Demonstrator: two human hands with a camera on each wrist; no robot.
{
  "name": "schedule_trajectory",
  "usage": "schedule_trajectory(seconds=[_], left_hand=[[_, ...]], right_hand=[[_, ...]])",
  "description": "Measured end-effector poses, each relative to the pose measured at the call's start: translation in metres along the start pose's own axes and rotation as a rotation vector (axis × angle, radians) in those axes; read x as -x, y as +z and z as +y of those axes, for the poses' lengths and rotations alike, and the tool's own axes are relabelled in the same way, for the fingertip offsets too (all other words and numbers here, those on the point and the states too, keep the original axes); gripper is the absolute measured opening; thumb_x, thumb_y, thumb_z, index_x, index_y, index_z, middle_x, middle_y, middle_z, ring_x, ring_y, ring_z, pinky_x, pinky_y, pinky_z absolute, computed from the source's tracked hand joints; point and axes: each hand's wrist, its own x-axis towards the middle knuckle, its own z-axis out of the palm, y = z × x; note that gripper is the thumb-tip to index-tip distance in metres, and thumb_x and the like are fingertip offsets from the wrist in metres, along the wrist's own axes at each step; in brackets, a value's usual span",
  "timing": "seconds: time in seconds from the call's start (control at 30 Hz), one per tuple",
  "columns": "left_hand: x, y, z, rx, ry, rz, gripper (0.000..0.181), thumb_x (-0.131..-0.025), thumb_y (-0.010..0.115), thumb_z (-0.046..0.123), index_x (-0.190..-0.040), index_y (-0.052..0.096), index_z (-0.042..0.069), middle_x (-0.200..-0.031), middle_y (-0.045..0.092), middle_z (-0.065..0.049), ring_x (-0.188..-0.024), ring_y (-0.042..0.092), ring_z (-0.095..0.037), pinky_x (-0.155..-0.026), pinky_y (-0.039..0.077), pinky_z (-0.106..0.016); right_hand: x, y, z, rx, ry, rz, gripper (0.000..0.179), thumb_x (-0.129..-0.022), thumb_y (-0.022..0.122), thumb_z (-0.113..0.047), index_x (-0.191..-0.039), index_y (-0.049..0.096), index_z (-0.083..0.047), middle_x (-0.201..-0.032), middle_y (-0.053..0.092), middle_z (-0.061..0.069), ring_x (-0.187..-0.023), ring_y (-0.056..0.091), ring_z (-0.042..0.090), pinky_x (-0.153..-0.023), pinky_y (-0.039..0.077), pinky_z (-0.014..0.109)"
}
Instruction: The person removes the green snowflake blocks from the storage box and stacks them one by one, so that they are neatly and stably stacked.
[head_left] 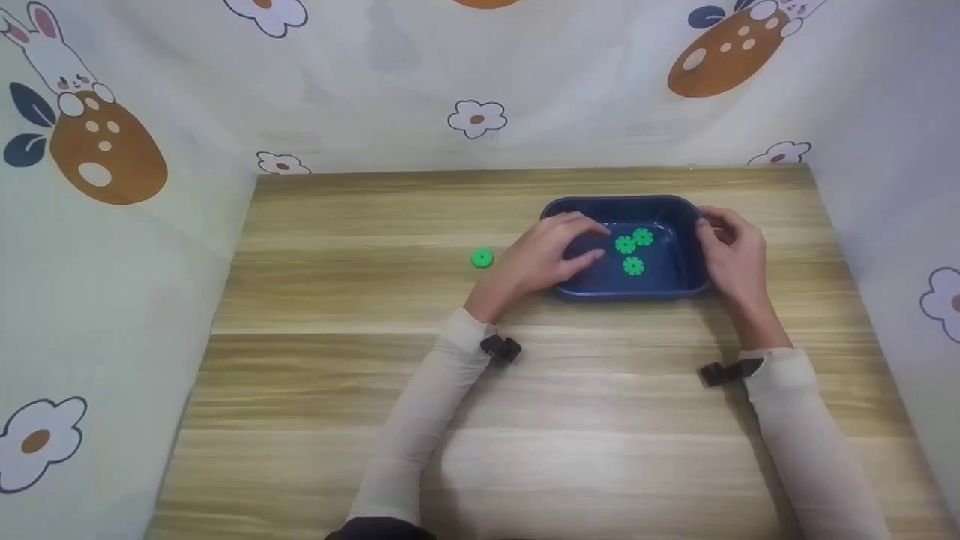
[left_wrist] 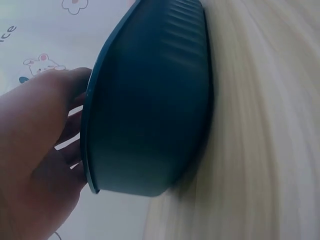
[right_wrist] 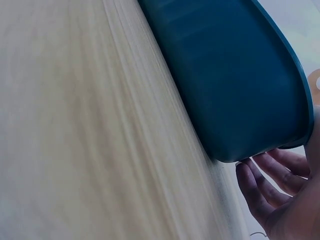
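A dark blue plastic tub (head_left: 630,295) stands on the table, with three small green notched discs (head_left: 633,265) lying on its floor. My right hand (head_left: 733,251) grips the tub's right end, thumb at the rim and fingers against the outer wall. Over the left end reaches my left hand (head_left: 544,251), its thumb and forefinger spread apart above the inside with nothing seen between them. The left wrist view shows that hand beyond the tub's rim (left_wrist: 86,135), which hides its fingertips. One more green disc (head_left: 481,257) lies on the table just left of my left hand.
The wood-grain table (head_left: 337,300) is bounded at the back and sides by pale printed cloth (head_left: 375,90) with flowers and rabbits. A dark wrist strap (head_left: 501,349) sits on the left sleeve, and another wrist strap (head_left: 729,371) on the right.
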Motion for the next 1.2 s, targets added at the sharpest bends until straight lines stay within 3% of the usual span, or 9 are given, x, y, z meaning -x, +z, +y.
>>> schedule_trajectory(seconds=[0.47,0.67,0.83,1.07,1.2], left_hand=[[-0.041,0.027,0.023,0.012,0.07,-0.181,0.031,-0.105,0.072,0.019,-0.134,0.074,0.009,-0.132,0.076,-0.006,-0.122,0.071,-0.018,-0.109,0.053,-0.022],[-0.05,0.04,0.027,-0.034,0.046,-0.288,0.031,-0.105,0.07,0.014,-0.136,0.074,0.012,-0.134,0.076,-0.003,-0.118,0.071,-0.014,-0.103,0.055,-0.02],[-0.055,0.047,0.025,-0.046,0.031,-0.279,0.032,-0.104,0.071,0.012,-0.136,0.074,0.013,-0.134,0.075,-0.002,-0.12,0.069,-0.015,-0.103,0.054,-0.02],[-0.056,0.053,0.019,-0.06,0.019,-0.246,0.032,-0.103,0.071,0.01,-0.135,0.074,0.014,-0.135,0.072,-0.001,-0.128,0.066,-0.015,-0.109,0.052,-0.021],[-0.056,0.054,0.018,-0.089,0.005,-0.231,0.033,-0.103,0.073,0.012,-0.135,0.074,0.015,-0.136,0.071,-0.002,-0.127,0.065,-0.015,-0.109,0.053,-0.023]], right_hand=[[0.0,-0.002,-0.003,-0.036,0.011,-0.026,0.038,-0.106,0.064,-0.024,-0.135,0.073,-0.001,-0.104,0.075,-0.01,-0.089,0.071,-0.005,-0.083,0.053,0.009],[0.0,0.0,-0.002,-0.011,-0.012,-0.005,0.036,-0.106,0.065,-0.024,-0.132,0.074,-0.002,-0.103,0.074,-0.01,-0.087,0.07,-0.006,-0.081,0.052,0.009],[0.0,0.001,0.001,0.005,-0.02,0.005,0.036,-0.106,0.065,-0.024,-0.132,0.074,-0.003,-0.101,0.072,-0.013,-0.087,0.069,-0.006,-0.082,0.052,0.009],[-0.001,0.001,0.001,0.021,-0.009,-0.003,0.036,-0.106,0.065,-0.027,-0.133,0.075,-0.005,-0.107,0.074,-0.006,-0.089,0.07,-0.005,-0.084,0.053,0.009],[-0.001,0.0,0.001,0.008,-0.001,-0.005,0.036,-0.106,0.065,-0.028,-0.132,0.075,-0.005,-0.104,0.074,-0.01,-0.089,0.07,-0.006,-0.083,0.053,0.009]])
